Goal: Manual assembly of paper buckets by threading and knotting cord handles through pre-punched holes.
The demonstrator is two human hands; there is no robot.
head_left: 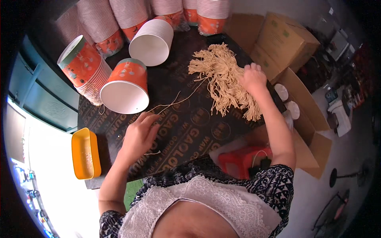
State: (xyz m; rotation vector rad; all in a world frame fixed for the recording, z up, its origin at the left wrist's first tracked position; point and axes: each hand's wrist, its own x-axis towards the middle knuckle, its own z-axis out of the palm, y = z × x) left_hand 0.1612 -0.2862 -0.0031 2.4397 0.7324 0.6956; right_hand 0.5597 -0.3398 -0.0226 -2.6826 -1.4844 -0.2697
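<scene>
A loose bundle of beige cords lies spread on the right side of the dark printed table. My right hand is at the bundle's right edge, its fingers curled closed on some of the strands. Nearer to me, my left hand is closed, thumb and fingers around a single cord. That cord runs from the bundle toward the hand, and a short end shows below the palm. Just beyond the left hand, an orange paper bucket lies on its side, its white mouth toward me.
A leaning stack of orange buckets and a lying white-mouthed stack are at the back left. Wrapped bucket stacks line the far edge. A yellow tray sits at the left edge. Cardboard boxes and a red stool stand right.
</scene>
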